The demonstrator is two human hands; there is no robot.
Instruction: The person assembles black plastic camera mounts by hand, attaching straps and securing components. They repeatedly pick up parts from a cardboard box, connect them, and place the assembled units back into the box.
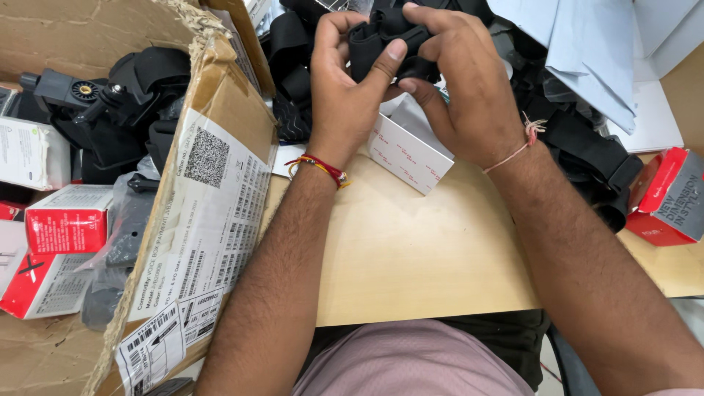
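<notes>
Seen from above, looking down at a pale wooden worktop (411, 249) with two bare forearms reaching away toward the far edge. Left hand (341, 88) clenched around the left end of a black fabric strap piece (381, 40), thumb pressed flat across its front as if to pin it steady. Right hand (462, 81) grasping the same strap piece from the right, fingers curled over the top and thumb tucked beneath, so both hands hold it raised just above the worktop, near the far middle of the scene. Red and yellow thread band (319, 167) on the left wrist; thin pinkish thread (524, 139) tied on the right wrist. Directly under the hands, a small white card box (407, 154) with faint red markings, lying tilted on the worktop. Beyond and to the right, a heap of more black straps (587, 154), touching and overlapping one another. At far right, a red and grey carton (671, 194) at the worktop's edge, and pale blue sheets (587, 44) beyond it. On the left, a large torn cardboard box (220, 125) with printed labels on its flap, open and holding black camera-style mounts (103, 95) and small red and white cartons (66, 220). Near the bottom, a pink garment (411, 363) on the person's lap.
</notes>
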